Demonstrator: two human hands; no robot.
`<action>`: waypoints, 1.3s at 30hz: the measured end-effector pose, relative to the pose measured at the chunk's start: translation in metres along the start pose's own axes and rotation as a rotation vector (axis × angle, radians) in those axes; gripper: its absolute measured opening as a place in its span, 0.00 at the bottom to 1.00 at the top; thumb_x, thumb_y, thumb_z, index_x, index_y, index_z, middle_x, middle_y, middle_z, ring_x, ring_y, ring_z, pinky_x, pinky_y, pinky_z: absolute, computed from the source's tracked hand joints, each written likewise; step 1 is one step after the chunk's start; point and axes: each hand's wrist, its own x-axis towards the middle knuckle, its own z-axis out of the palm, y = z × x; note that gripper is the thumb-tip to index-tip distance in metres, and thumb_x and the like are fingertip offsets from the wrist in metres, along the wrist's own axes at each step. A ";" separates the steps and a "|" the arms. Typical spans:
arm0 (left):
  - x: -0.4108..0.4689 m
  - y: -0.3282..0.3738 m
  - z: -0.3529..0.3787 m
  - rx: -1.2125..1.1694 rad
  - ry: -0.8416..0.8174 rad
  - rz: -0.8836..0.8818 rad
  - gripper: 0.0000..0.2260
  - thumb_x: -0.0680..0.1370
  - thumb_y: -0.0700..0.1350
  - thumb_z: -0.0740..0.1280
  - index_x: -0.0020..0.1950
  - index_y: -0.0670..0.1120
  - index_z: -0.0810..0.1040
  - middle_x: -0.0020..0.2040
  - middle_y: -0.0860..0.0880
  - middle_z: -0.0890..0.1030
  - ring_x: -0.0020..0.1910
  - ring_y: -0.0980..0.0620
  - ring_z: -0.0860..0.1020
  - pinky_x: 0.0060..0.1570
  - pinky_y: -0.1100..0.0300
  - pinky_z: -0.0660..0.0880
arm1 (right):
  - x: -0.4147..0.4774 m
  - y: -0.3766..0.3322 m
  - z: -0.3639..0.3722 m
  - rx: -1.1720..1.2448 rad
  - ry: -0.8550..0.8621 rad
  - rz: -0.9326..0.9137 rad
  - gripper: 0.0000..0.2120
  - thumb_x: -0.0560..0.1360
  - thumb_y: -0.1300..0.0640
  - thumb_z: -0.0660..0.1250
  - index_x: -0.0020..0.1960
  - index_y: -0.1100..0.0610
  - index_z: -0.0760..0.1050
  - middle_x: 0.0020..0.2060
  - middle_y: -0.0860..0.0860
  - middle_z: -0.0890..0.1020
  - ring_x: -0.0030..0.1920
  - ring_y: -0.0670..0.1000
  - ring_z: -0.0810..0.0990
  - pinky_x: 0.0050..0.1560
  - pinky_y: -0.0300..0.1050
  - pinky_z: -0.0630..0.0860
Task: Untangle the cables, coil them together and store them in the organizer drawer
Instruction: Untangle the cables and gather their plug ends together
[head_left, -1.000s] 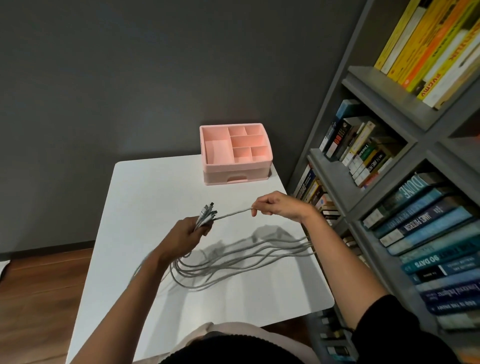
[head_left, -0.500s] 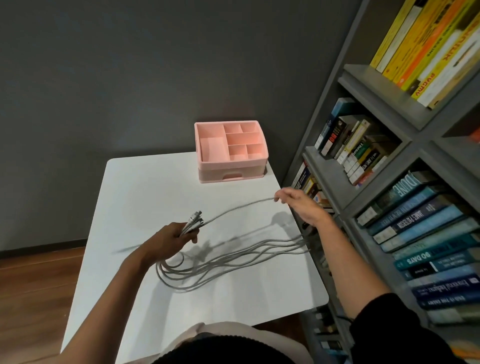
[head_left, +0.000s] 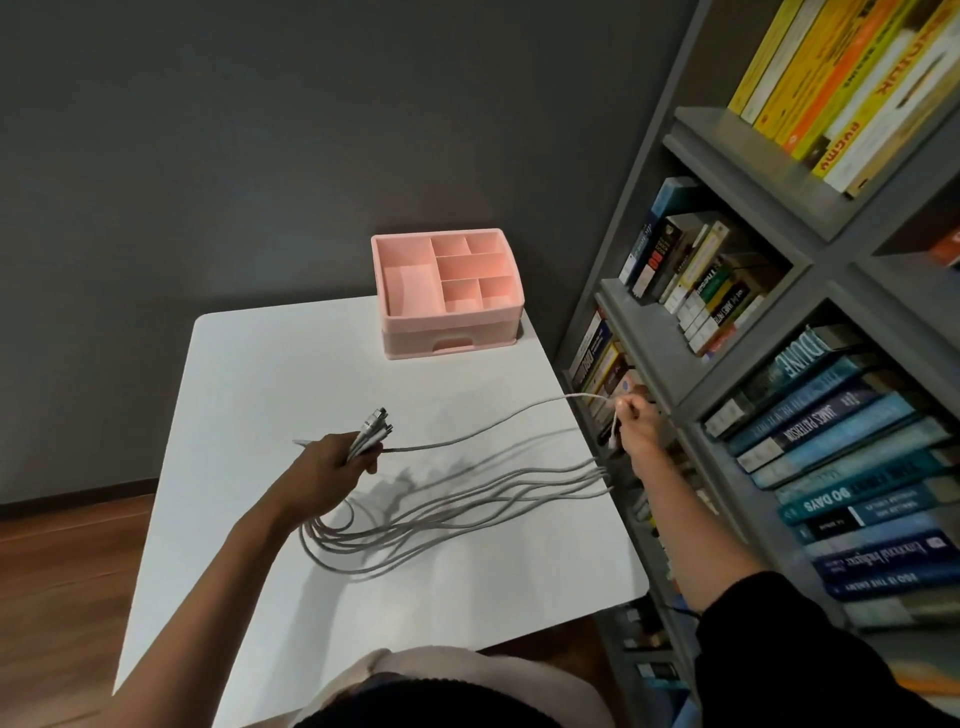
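Observation:
Several grey cables (head_left: 457, 499) lie in long loops across the white table (head_left: 260, 374), their far ends hanging over its right edge. My left hand (head_left: 332, 460) grips the bunched plug ends, which stick up above my fist. One cable (head_left: 483, 428) runs from that fist in a raised arc to my right hand (head_left: 636, 428), which pinches it past the table's right edge, close to the bookshelf. The pink organizer (head_left: 447, 291) stands at the table's far edge, its compartments empty and its front drawer shut.
A grey bookshelf (head_left: 753, 332) packed with books rises along the right side, right against the table edge. A dark wall stands behind the table. Wooden floor (head_left: 62, 571) shows at the left.
My right hand has slid along the single cable rightward, from mid-table to beyond the right edge, drawing it out longer. My left hand stayed put with the plug ends.

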 end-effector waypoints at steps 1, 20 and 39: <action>0.000 0.004 0.002 0.002 -0.001 0.007 0.12 0.80 0.42 0.61 0.37 0.47 0.75 0.28 0.52 0.70 0.26 0.55 0.66 0.30 0.62 0.62 | -0.003 0.007 0.004 0.037 0.009 0.030 0.13 0.79 0.60 0.58 0.37 0.53 0.73 0.42 0.56 0.75 0.41 0.55 0.73 0.40 0.45 0.72; 0.006 0.040 0.011 -0.028 0.113 0.052 0.10 0.80 0.40 0.61 0.39 0.45 0.75 0.28 0.51 0.72 0.27 0.54 0.69 0.27 0.68 0.65 | -0.120 -0.112 0.065 0.134 -0.988 -0.355 0.09 0.80 0.60 0.62 0.54 0.62 0.78 0.33 0.50 0.76 0.34 0.44 0.74 0.39 0.31 0.69; -0.015 -0.013 -0.036 -0.035 0.515 -0.126 0.11 0.80 0.39 0.59 0.52 0.43 0.82 0.28 0.46 0.73 0.27 0.46 0.70 0.26 0.68 0.66 | -0.036 0.021 0.000 -1.034 -0.141 -0.103 0.12 0.80 0.54 0.59 0.60 0.53 0.76 0.63 0.55 0.71 0.63 0.55 0.69 0.62 0.54 0.61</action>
